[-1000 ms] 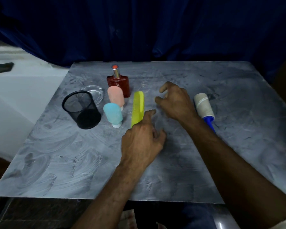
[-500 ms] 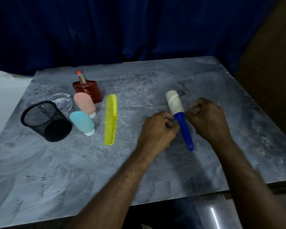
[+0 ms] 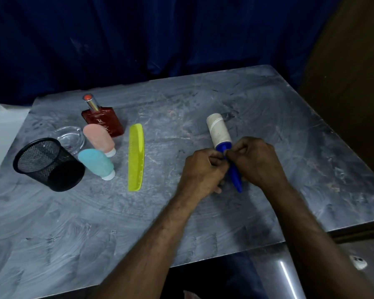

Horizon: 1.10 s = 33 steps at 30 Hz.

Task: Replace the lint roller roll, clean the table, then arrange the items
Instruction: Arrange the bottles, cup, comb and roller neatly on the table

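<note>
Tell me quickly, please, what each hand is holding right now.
Left hand: grips the lint roller by its handle.
Right hand: grips the same handle.

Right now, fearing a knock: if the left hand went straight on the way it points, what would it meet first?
The blue lint roller handle, which the left hand grips; just beyond it, likely the right hand.
</note>
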{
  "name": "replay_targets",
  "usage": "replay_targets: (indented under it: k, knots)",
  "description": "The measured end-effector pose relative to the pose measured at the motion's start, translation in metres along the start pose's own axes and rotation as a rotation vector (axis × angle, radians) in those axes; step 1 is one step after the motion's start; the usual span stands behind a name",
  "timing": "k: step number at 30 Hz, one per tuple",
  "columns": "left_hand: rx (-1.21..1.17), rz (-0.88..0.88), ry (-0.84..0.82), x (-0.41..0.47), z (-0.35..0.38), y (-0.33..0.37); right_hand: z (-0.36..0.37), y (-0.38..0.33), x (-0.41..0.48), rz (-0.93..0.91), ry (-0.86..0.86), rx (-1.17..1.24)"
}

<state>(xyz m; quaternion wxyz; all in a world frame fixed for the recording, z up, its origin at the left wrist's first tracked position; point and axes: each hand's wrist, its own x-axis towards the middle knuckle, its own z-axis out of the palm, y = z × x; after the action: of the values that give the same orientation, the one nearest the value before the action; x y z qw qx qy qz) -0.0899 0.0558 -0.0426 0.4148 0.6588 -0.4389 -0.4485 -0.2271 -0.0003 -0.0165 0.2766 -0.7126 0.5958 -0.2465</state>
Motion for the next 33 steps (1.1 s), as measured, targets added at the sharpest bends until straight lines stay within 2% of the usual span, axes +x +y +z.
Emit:
replay_targets:
  k: [4,7,13,17,21,25,33]
  knots:
    - [-0.014,0.04,0.003,-0.004,-0.002,-0.003,0.002,-0.003,0.001,0.018,-0.041,0.068]
    - [-0.091,0.08,0.028,-0.01,-0.01,-0.005,0.003,-0.01,0.001,0.021,-0.076,0.208]
    - [-0.214,0.201,0.199,-0.023,-0.044,0.0,0.013,-0.051,0.005,-0.13,-0.107,0.385]
    - [-0.195,0.232,0.283,-0.032,-0.078,0.0,0.036,-0.083,0.008,-0.18,-0.174,0.475]
    - [-0.152,0.162,0.345,-0.038,-0.103,-0.009,0.065,-0.1,0.006,-0.157,-0.23,0.477]
    - [-0.111,0.09,0.327,-0.04,-0.11,-0.027,0.088,-0.099,0.001,-0.077,-0.277,0.459]
    - [0.102,0.096,0.34,-0.037,-0.111,-0.047,0.104,-0.093,-0.003,-0.016,-0.306,0.379]
